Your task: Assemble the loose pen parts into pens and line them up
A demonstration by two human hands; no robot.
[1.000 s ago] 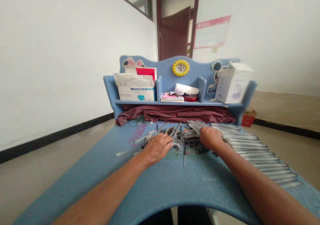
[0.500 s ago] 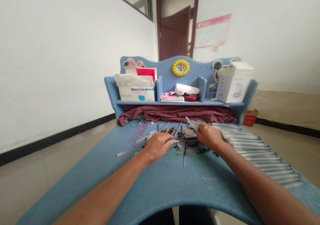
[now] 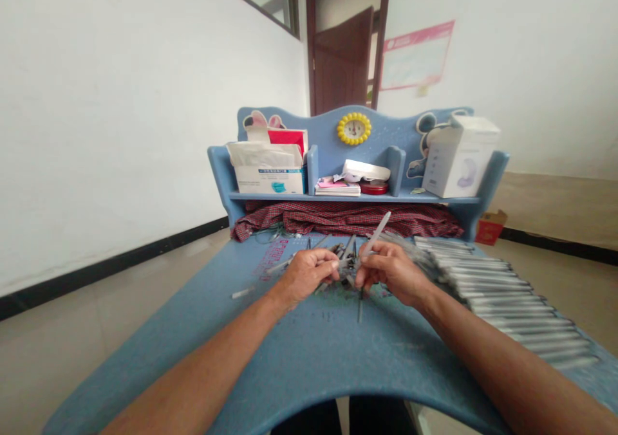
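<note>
As the right hand [image 3: 392, 273] pinches a slim grey plastic tube [image 3: 378, 230] slanting up-right, the left hand [image 3: 306, 274] curls beside its lower end, grip unclear.

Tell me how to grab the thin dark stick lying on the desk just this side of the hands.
Pinch the thin dark stick at its near end, from straight above, fingers across it. It lies flat on bare desk, and its far end reaches up to the right hand.
</note>
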